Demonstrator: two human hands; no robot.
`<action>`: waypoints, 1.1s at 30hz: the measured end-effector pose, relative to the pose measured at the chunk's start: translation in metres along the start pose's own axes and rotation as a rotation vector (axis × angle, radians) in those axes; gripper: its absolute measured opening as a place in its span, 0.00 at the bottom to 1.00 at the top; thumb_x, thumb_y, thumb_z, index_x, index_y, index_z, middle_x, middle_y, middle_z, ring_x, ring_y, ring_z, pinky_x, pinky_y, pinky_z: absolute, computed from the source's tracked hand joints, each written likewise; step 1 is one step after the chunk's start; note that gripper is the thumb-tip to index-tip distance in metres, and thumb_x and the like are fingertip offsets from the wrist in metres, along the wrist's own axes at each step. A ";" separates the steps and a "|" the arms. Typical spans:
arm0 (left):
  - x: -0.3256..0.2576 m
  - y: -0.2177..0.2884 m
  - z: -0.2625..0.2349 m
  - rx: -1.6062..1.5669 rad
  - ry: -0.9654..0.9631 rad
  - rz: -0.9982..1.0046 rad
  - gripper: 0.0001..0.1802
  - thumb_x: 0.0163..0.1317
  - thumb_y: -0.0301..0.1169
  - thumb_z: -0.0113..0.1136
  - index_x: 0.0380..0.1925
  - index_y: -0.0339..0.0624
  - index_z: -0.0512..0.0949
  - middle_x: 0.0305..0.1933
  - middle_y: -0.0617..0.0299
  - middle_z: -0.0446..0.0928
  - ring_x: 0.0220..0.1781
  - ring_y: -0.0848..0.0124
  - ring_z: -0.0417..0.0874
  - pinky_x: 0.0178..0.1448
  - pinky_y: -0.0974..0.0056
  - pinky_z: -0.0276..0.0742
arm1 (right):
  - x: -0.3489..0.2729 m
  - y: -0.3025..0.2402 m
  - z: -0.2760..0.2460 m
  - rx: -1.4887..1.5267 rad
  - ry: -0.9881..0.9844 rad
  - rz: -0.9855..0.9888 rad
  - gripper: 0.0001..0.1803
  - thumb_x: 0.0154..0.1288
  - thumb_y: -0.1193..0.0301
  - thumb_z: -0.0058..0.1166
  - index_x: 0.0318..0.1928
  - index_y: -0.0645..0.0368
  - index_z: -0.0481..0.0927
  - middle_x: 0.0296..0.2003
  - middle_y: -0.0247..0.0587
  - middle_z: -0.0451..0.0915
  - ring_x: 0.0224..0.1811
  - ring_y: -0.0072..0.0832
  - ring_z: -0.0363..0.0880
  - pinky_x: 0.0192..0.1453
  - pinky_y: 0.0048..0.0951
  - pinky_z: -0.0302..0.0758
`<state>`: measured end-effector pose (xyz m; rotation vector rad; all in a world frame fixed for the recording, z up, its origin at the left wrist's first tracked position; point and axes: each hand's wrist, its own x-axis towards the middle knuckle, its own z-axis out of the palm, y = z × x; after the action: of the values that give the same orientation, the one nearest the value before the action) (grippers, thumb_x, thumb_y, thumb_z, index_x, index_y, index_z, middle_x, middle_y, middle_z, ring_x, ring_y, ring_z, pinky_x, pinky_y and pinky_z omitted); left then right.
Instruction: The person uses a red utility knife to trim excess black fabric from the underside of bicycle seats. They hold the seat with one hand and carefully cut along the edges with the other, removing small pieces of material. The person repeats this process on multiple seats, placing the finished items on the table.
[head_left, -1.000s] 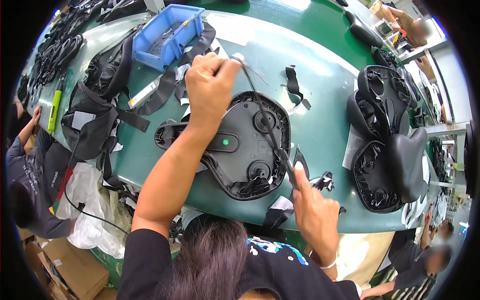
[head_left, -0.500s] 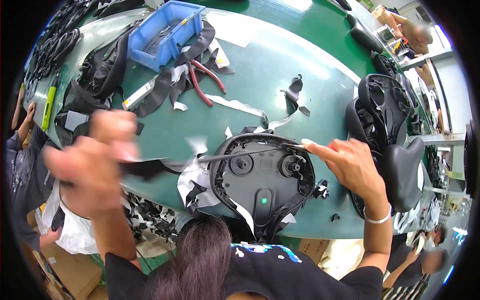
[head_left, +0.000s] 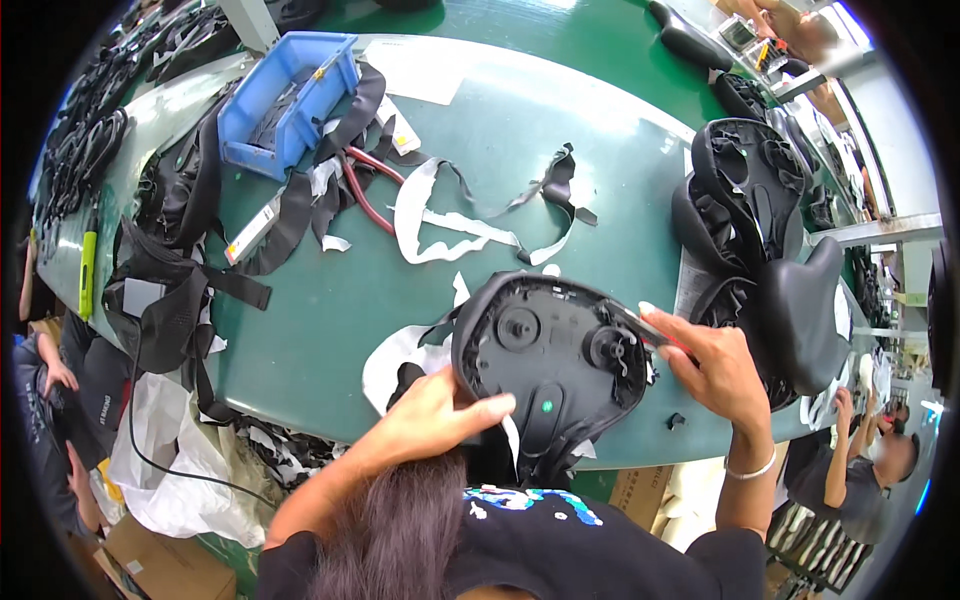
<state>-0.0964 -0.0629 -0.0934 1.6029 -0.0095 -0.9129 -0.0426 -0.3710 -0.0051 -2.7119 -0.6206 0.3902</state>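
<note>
Left hand [head_left: 435,415] grips the upturned saddle [head_left: 555,360] by its near edge, at the front of the green tabletop [head_left: 330,330]. Right hand [head_left: 715,365] pinches what looks like a thin tool [head_left: 648,327] against the saddle's right rim.

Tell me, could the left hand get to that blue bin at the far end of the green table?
Probably not right away. The left hand grips the near edge of the upturned black saddle. The blue bin sits far across the green table, past black straps; nothing tall blocks it, though.

One blue bin [head_left: 285,100]; one red-handled pliers [head_left: 365,185].
</note>
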 end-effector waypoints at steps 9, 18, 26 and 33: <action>0.020 0.051 -0.013 0.155 0.632 0.390 0.29 0.54 0.30 0.61 0.54 0.28 0.63 0.44 0.47 0.79 0.43 0.65 0.81 0.51 0.64 0.74 | -0.016 -0.008 0.097 -0.038 0.330 0.024 0.36 0.61 0.72 0.54 0.69 0.55 0.56 0.22 0.48 0.74 0.18 0.45 0.74 0.22 0.43 0.70; 0.004 0.015 0.069 -0.053 0.527 0.504 0.40 0.46 0.23 0.69 0.59 0.33 0.60 0.55 0.54 0.70 0.54 0.66 0.74 0.58 0.64 0.71 | -0.068 -0.065 0.128 0.279 0.351 0.238 0.31 0.65 0.74 0.50 0.66 0.63 0.57 0.23 0.53 0.77 0.20 0.48 0.76 0.24 0.44 0.70; -0.005 0.008 0.052 -0.165 0.543 0.490 0.32 0.55 0.25 0.64 0.58 0.33 0.63 0.53 0.54 0.72 0.52 0.67 0.76 0.58 0.62 0.72 | -0.065 -0.063 0.098 0.737 0.444 0.418 0.35 0.63 0.74 0.54 0.68 0.59 0.54 0.47 0.51 0.77 0.41 0.34 0.81 0.42 0.32 0.77; -0.024 0.013 -0.003 -0.451 0.415 0.359 0.36 0.52 0.25 0.63 0.61 0.30 0.59 0.57 0.50 0.71 0.57 0.64 0.74 0.62 0.61 0.69 | 0.039 -0.004 0.067 0.012 0.900 0.144 0.28 0.55 0.80 0.55 0.58 0.62 0.67 0.48 0.51 0.77 0.41 0.36 0.80 0.42 0.34 0.77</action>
<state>-0.1050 -0.0522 -0.0702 1.2820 0.1818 -0.2663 -0.0328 -0.3325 -0.0712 -2.5431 -0.1551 -0.7608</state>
